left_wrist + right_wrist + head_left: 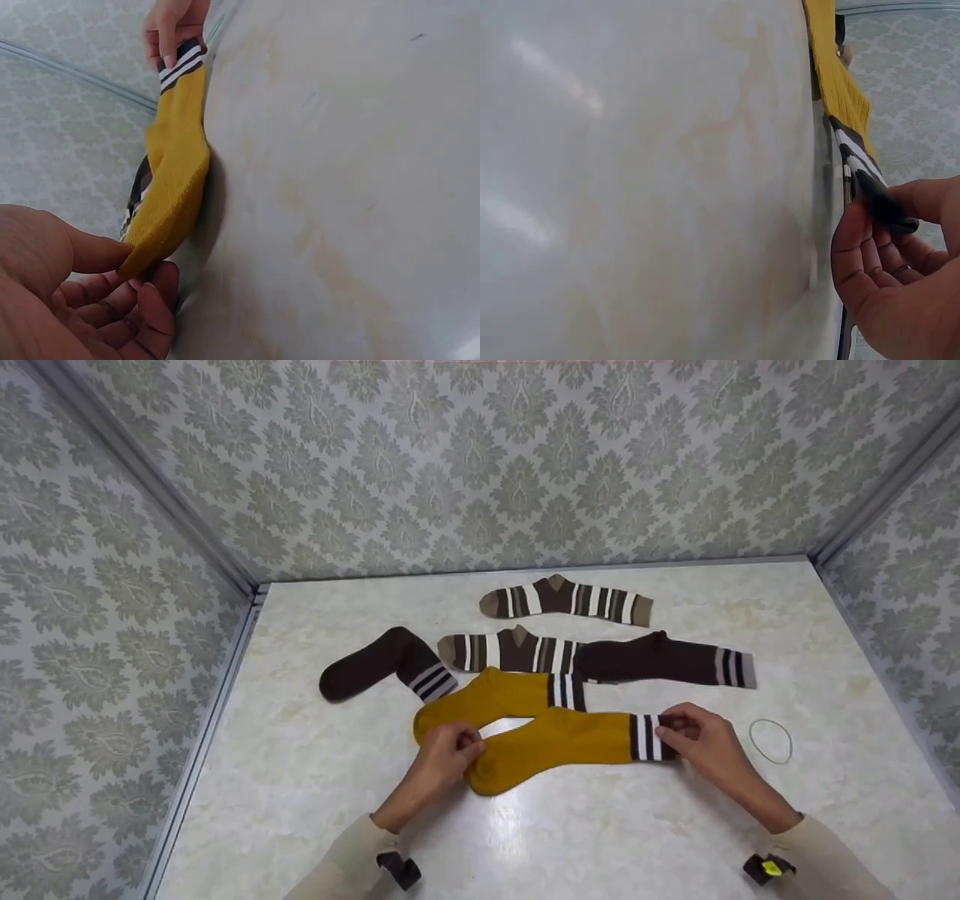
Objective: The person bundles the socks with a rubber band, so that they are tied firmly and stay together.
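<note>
A mustard sock [577, 739] with a dark and white striped cuff lies stretched sideways between both hands. The left hand [445, 754] pinches its toe; in the left wrist view that hand [97, 289] has thumb and fingers on the toe of the sock [176, 169]. The right hand [705, 742] pinches the dark cuff edge, and the right wrist view shows the hand [900, 262] holding the cuff [859, 161] between thumb and fingers. Just behind, a second mustard sock [517, 692] lies partly beside the left hand.
Behind are a bent dark brown sock [365, 666], a straight dark brown sock [649, 660] overlapping a striped sock [514, 651], and another striped sock [559, 596]. A thin green loop [790, 744] lies right of the right hand. Patterned walls [472, 457] enclose the white table [525, 840].
</note>
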{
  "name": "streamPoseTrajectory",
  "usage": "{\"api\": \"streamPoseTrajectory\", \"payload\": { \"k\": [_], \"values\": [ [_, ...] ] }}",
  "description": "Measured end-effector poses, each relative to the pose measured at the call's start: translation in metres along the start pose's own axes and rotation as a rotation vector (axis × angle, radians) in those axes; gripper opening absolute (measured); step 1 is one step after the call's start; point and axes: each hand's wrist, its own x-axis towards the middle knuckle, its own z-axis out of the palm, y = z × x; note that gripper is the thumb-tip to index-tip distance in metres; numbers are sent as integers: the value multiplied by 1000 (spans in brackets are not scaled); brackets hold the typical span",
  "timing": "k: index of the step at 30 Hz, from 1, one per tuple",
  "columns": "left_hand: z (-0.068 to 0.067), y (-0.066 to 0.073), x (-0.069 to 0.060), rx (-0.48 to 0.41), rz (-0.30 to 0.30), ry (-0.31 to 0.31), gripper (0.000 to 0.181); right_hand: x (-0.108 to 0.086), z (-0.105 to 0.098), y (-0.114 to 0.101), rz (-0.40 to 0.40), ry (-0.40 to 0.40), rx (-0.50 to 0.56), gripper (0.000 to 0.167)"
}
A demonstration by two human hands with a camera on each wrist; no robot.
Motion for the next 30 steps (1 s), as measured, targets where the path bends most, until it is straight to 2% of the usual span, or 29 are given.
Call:
{"api": "streamPoseTrajectory", "payload": {
  "k": [5,10,15,21,30],
  "values": [
    [-4,-1,0,11,2,19,8,-4,4,-1,1,-20,10,24],
    [-5,-4,0,34,8,33,12,-5,7,2,-10,-25,-26,22],
    [-4,-8,-1,67,-20,41,17,-6,10,5,-13,-21,-47,20],
    [-3,-8,-2,107,-61,54,18,-3,12,6,-55,-26,-74,19],
    [-6,-9,-2,146,-63,61,22,1,14,5,-57,-47,-110,18]
  ]
}}
